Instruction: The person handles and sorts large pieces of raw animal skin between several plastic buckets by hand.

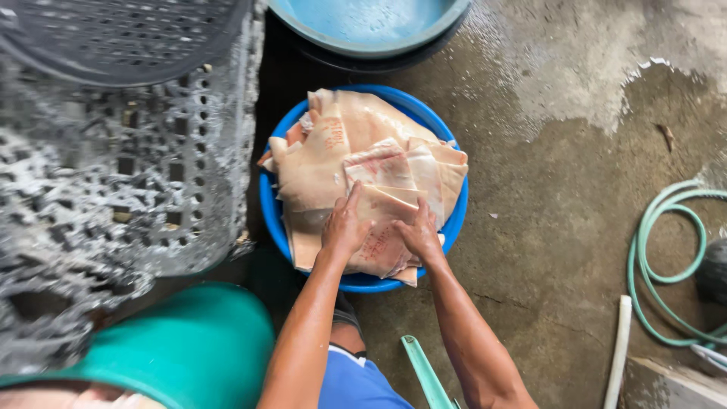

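Note:
A blue plastic basin (271, 216) on the wet concrete floor is piled with large pale slabs of pork skin (344, 148) bearing faint red stamps. My left hand (343, 226) lies flat on the near slab, fingers spread and pointing away. My right hand (419, 233) presses on the same slab's near edge, fingers curled over it. Both forearms reach in from the bottom of the view.
A grey perforated plastic crate (113, 174) stands at left. A light blue basin (363, 26) sits at the top. A green tub (189, 341) is at bottom left. A green hose (666, 257) coils at right beside a white pipe (619, 348).

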